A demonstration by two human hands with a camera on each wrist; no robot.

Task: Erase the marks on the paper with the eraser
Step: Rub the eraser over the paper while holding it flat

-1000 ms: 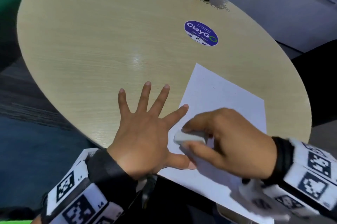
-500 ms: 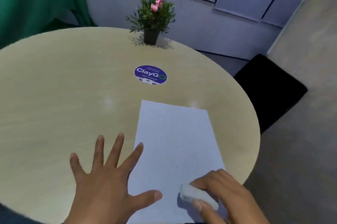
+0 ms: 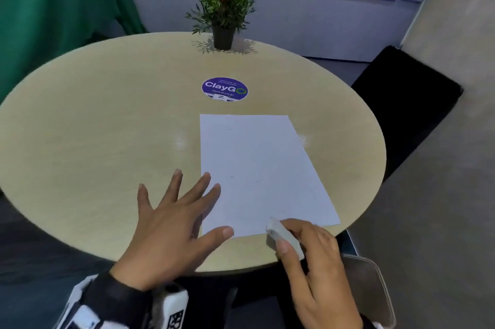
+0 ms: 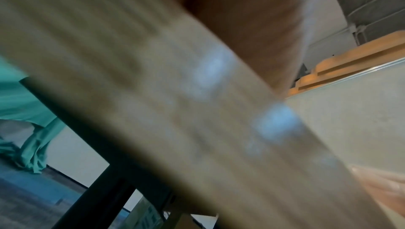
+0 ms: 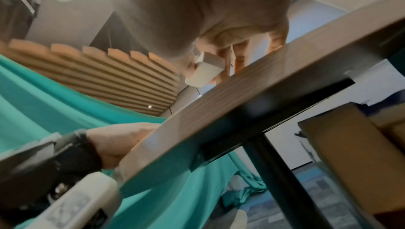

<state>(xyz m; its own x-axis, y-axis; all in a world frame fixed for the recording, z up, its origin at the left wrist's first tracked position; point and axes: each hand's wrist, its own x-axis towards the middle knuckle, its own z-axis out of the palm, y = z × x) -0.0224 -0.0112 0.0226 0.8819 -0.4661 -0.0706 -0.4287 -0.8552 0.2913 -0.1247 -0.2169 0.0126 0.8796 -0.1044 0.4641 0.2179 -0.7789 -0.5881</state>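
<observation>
A white sheet of paper (image 3: pixel 257 168) lies on the round wooden table (image 3: pixel 107 141), with only faint specks visible on it. My left hand (image 3: pixel 171 221) lies flat with spread fingers, its thumb and two fingertips pressing the paper's near left corner. My right hand (image 3: pixel 313 261) pinches a white eraser (image 3: pixel 285 237) between thumb and fingers at the paper's near edge, over the table rim. In the right wrist view the eraser (image 5: pixel 206 70) shows below the palm, just above the table edge (image 5: pixel 241 97). The left wrist view is blurred.
A round purple ClayGo sticker (image 3: pixel 224 89) sits beyond the paper. A small potted plant with pink flowers (image 3: pixel 223 10) stands at the far edge. A black chair (image 3: pixel 401 103) is to the right, a green curtain (image 3: pixel 53 7) to the left.
The head view has lifted, showing the plant and wall. My right hand with the eraser has drawn back from mid-sheet to the paper's near edge. The left hand still presses the paper.
</observation>
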